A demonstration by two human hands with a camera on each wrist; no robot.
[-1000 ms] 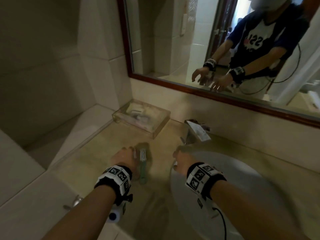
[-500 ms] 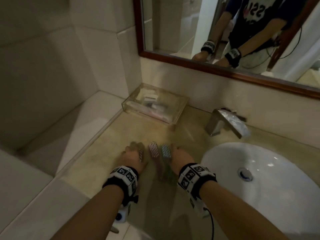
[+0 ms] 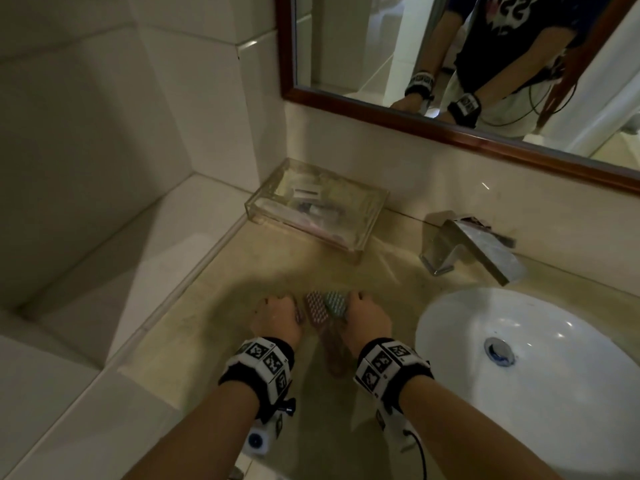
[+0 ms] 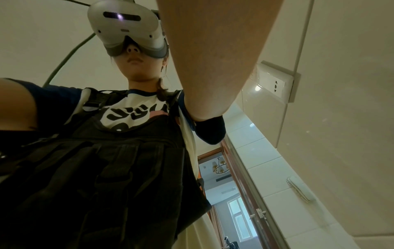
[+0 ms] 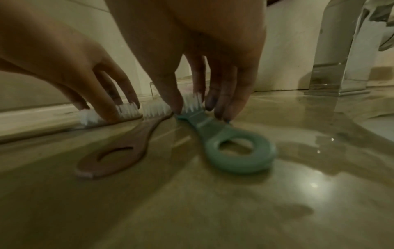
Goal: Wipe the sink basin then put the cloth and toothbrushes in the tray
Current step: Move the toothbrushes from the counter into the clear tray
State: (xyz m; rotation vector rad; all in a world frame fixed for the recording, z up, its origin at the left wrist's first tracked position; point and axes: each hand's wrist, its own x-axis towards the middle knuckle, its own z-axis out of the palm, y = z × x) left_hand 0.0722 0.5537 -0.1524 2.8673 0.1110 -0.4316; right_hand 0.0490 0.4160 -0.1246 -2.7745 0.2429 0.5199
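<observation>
On a glossy beige stone counter (image 3: 221, 327), left of a white oval sink basin (image 3: 554, 393), 3 toothbrushes lie side by side with white bristles up. The right hand (image 5: 192, 50) pinches the neck of the teal plastic loop-handled toothbrush (image 5: 226, 139), while the left hand (image 5: 70, 64) presses curled fingertips on a third brush (image 5: 89, 118), its grip unclear; the brown loop-handled toothbrush (image 5: 119, 151) lies between, untouched. A clear rectangular plastic tray (image 3: 367, 223) holding small items sits near the wall beyond the hands.
</observation>
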